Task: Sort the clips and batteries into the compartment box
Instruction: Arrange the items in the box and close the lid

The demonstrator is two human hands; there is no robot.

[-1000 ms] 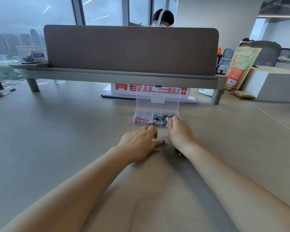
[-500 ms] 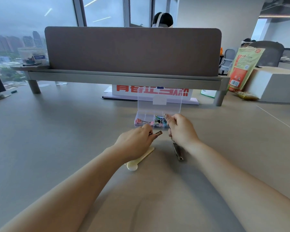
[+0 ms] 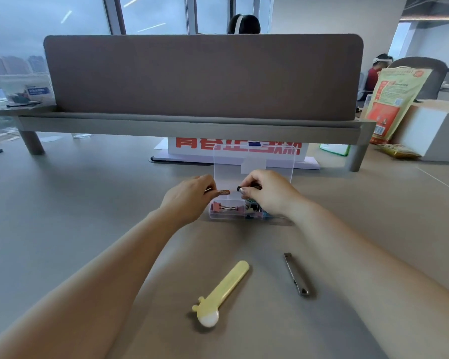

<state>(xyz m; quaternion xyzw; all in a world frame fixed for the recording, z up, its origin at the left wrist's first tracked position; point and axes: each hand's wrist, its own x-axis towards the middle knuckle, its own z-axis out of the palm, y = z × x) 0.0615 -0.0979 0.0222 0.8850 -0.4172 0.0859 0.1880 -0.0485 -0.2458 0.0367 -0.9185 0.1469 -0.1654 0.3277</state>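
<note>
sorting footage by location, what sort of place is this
Most likely an open-plan office, high up: a long desk with a fabric divider screen, a grey office chair at the next desk, and large windows looking over city towers.

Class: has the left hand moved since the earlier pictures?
Yes. The left hand rose and went forward, from short of the compartment box to its left edge, holding a battery.

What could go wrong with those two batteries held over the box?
The left hand pinches a copper battery and the right hand a black battery, just by fingertips; either might slip among the pink clips in the box. A forearm pulling back might bump the knife.
</note>
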